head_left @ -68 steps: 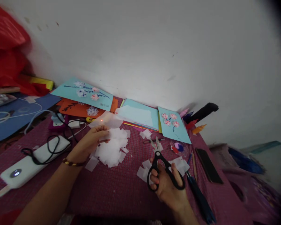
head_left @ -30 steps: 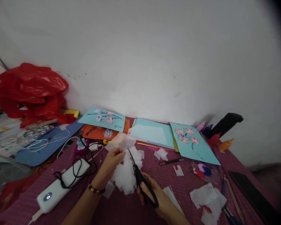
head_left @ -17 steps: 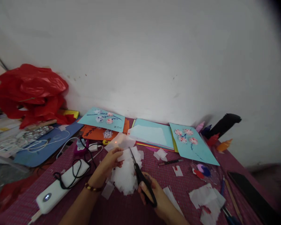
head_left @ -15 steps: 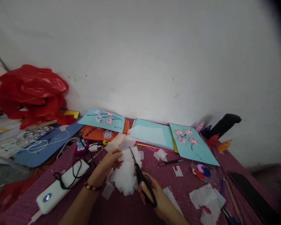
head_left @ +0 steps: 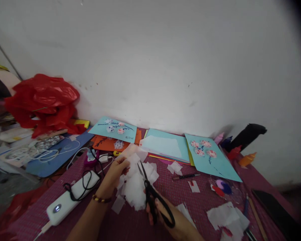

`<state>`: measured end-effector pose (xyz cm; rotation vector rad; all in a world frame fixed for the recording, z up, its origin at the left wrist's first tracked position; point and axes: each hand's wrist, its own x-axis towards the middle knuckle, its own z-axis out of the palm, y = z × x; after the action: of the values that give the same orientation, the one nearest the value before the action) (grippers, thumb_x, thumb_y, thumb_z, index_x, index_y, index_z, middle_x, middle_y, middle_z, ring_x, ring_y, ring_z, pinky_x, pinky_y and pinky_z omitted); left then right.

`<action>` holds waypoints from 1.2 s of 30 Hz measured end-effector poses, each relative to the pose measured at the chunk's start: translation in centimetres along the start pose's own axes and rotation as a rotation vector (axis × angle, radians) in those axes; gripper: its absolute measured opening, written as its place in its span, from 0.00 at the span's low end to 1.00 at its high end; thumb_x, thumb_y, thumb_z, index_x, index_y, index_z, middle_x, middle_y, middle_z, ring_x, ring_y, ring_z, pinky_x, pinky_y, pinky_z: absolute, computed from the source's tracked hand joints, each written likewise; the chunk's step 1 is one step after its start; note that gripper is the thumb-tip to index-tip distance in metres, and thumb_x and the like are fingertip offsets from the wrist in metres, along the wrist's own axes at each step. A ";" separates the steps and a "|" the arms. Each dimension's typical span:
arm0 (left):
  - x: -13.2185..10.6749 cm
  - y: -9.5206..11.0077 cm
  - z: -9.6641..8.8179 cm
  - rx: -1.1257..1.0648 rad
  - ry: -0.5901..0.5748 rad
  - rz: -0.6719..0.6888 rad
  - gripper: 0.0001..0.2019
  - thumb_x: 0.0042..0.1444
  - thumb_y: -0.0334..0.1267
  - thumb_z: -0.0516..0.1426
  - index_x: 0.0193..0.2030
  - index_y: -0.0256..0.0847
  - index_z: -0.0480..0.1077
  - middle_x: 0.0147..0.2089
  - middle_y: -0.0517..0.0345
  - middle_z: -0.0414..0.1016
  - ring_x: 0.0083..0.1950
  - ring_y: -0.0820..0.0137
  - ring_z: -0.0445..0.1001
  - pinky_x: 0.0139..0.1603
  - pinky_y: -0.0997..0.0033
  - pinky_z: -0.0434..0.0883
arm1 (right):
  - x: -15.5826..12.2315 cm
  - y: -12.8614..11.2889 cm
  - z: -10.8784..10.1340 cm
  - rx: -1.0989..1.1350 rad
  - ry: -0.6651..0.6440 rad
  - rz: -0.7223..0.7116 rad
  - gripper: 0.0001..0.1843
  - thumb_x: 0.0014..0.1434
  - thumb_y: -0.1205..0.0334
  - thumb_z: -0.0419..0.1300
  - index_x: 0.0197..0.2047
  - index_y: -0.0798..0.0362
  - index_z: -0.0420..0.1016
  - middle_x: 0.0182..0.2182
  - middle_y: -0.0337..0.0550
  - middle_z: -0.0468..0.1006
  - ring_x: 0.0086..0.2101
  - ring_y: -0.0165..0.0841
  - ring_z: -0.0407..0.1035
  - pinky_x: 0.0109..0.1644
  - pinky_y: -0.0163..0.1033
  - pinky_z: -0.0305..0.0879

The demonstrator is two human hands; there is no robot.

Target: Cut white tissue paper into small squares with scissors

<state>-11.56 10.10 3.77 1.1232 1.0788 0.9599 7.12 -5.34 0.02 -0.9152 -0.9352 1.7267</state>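
My left hand [head_left: 118, 170], with a beaded bracelet on the wrist, pinches a small piece of white tissue paper [head_left: 133, 159]. Black-handled scissors [head_left: 150, 190] are in my right hand [head_left: 163, 212], fingers through the handles. Their blades stand apart and point away from me, just right of the held paper. Below both hands lies a loose heap of cut white tissue pieces [head_left: 135, 190] on the checked tablecloth. A larger thin white sheet [head_left: 135, 150] lies behind my left hand.
Blue cards with painted blossoms [head_left: 205, 150] lie along the wall, beside a stack of coloured paper [head_left: 183, 144]. Left are a white power bank [head_left: 72, 195] with black cable and a red plastic bag [head_left: 45, 97]. Right are a pen [head_left: 186, 176], a paint palette [head_left: 223, 187] and paint bottles [head_left: 247, 159].
The scissor blades and handles have spread from nearly closed to apart. More cut tissue lies on the heap's right side. The whole view has shifted slightly.
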 end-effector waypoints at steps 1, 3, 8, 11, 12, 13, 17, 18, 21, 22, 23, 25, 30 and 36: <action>0.0 0.0 0.1 -0.007 0.012 0.006 0.10 0.39 0.40 0.59 0.22 0.39 0.61 0.19 0.69 0.62 0.20 0.80 0.59 0.22 0.79 0.56 | 0.0 0.1 0.0 -0.021 -0.017 0.008 0.31 0.53 0.35 0.62 0.47 0.53 0.68 0.31 0.40 0.72 0.26 0.25 0.65 0.30 0.32 0.61; -0.2 0.0 0.4 -0.014 0.008 0.007 0.10 0.39 0.40 0.59 0.22 0.39 0.62 0.19 0.69 0.61 0.20 0.80 0.59 0.22 0.79 0.56 | 0.0 0.1 0.1 -0.069 -0.032 0.010 0.34 0.53 0.34 0.61 0.50 0.54 0.67 0.31 0.40 0.71 0.25 0.25 0.63 0.29 0.32 0.60; -0.8 -0.6 1.9 -0.001 -0.060 -0.037 0.08 0.38 0.39 0.59 0.23 0.38 0.65 0.20 0.64 0.66 0.20 0.79 0.61 0.21 0.79 0.57 | 0.3 -0.2 0.3 -0.107 0.035 -0.020 0.36 0.53 0.34 0.61 0.53 0.54 0.65 0.29 0.37 0.69 0.24 0.24 0.62 0.28 0.32 0.59; -1.1 -0.9 2.6 0.002 -0.104 -0.061 0.09 0.38 0.40 0.59 0.24 0.37 0.67 0.23 0.61 0.70 0.22 0.77 0.64 0.22 0.78 0.60 | 0.4 -0.5 0.5 -0.105 0.067 -0.036 0.35 0.53 0.34 0.61 0.51 0.54 0.66 0.29 0.36 0.69 0.23 0.23 0.60 0.26 0.31 0.58; -1.1 -1.0 2.7 0.002 -0.114 -0.065 0.09 0.38 0.40 0.59 0.24 0.36 0.67 0.23 0.60 0.70 0.22 0.76 0.65 0.22 0.78 0.61 | 0.4 -0.5 0.6 -0.110 0.070 -0.043 0.34 0.52 0.34 0.62 0.49 0.54 0.66 0.28 0.36 0.69 0.22 0.23 0.60 0.26 0.30 0.58; -1.1 -1.0 2.8 0.002 -0.122 -0.067 0.09 0.37 0.40 0.59 0.24 0.36 0.67 0.24 0.59 0.71 0.22 0.76 0.65 0.22 0.78 0.62 | 0.4 -0.5 0.6 -0.116 0.077 -0.048 0.33 0.53 0.34 0.62 0.48 0.54 0.67 0.28 0.36 0.69 0.22 0.22 0.60 0.25 0.30 0.57; -1.0 -1.2 2.9 0.003 -0.135 -0.065 0.09 0.37 0.40 0.59 0.24 0.36 0.67 0.24 0.59 0.71 0.22 0.76 0.65 0.22 0.78 0.62 | 0.9 -0.1 0.8 -0.098 0.136 -0.033 0.32 0.51 0.35 0.63 0.45 0.54 0.67 0.24 0.33 0.68 0.17 0.21 0.57 0.19 0.28 0.54; -1.0 -1.2 2.9 0.005 -0.136 -0.063 0.09 0.37 0.40 0.59 0.24 0.36 0.67 0.24 0.59 0.71 0.22 0.76 0.65 0.22 0.78 0.62 | 0.9 0.1 0.8 -0.082 0.143 -0.020 0.32 0.50 0.35 0.64 0.44 0.54 0.67 0.22 0.32 0.68 0.16 0.21 0.55 0.17 0.29 0.53; -0.9 -1.4 2.7 0.013 -0.140 -0.058 0.09 0.37 0.41 0.59 0.24 0.36 0.67 0.24 0.59 0.71 0.22 0.76 0.65 0.22 0.78 0.62 | 0.9 0.3 0.7 -0.025 0.102 -0.007 0.32 0.51 0.36 0.64 0.45 0.54 0.67 0.23 0.33 0.70 0.16 0.23 0.58 0.18 0.29 0.56; -0.8 -1.5 2.6 0.017 -0.141 -0.054 0.09 0.37 0.41 0.59 0.24 0.36 0.67 0.24 0.59 0.70 0.22 0.76 0.65 0.22 0.77 0.62 | 0.9 0.3 0.6 0.011 0.069 -0.011 0.31 0.52 0.36 0.63 0.46 0.54 0.68 0.24 0.35 0.71 0.18 0.23 0.61 0.21 0.30 0.58; -0.8 -1.5 2.5 0.022 -0.141 -0.049 0.09 0.37 0.41 0.58 0.24 0.36 0.67 0.23 0.59 0.70 0.22 0.76 0.64 0.22 0.77 0.62 | 0.8 0.3 0.5 0.056 0.033 -0.010 0.31 0.52 0.36 0.63 0.46 0.54 0.69 0.26 0.37 0.73 0.21 0.25 0.64 0.24 0.31 0.61; -0.7 -1.5 2.2 0.036 -0.127 -0.029 0.09 0.38 0.40 0.57 0.24 0.37 0.66 0.23 0.60 0.69 0.22 0.76 0.64 0.22 0.77 0.62 | 0.6 0.3 0.3 0.165 -0.037 0.012 0.31 0.53 0.36 0.63 0.47 0.54 0.70 0.29 0.40 0.76 0.25 0.27 0.68 0.29 0.33 0.64; 0.1 -1.3 1.1 0.097 0.011 0.107 0.15 0.37 0.34 0.55 0.36 0.40 0.68 0.36 0.58 0.73 0.34 0.70 0.71 0.30 0.75 0.66 | 0.3 0.2 -0.3 0.332 -0.144 0.093 0.33 0.51 0.35 0.63 0.50 0.53 0.72 0.34 0.44 0.77 0.28 0.30 0.71 0.33 0.37 0.64; 0.4 -1.5 0.5 0.200 -0.088 0.240 0.23 0.38 0.28 0.56 0.46 0.41 0.73 0.53 0.51 0.74 0.57 0.59 0.69 0.56 0.63 0.66 | 0.2 -0.3 -0.3 0.404 -0.199 0.142 0.38 0.50 0.34 0.63 0.54 0.54 0.71 0.32 0.42 0.77 0.26 0.31 0.70 0.32 0.37 0.64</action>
<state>-10.87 10.08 2.29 1.4715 0.9998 0.9935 7.50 -5.05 0.13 -0.5622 -0.6198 2.0608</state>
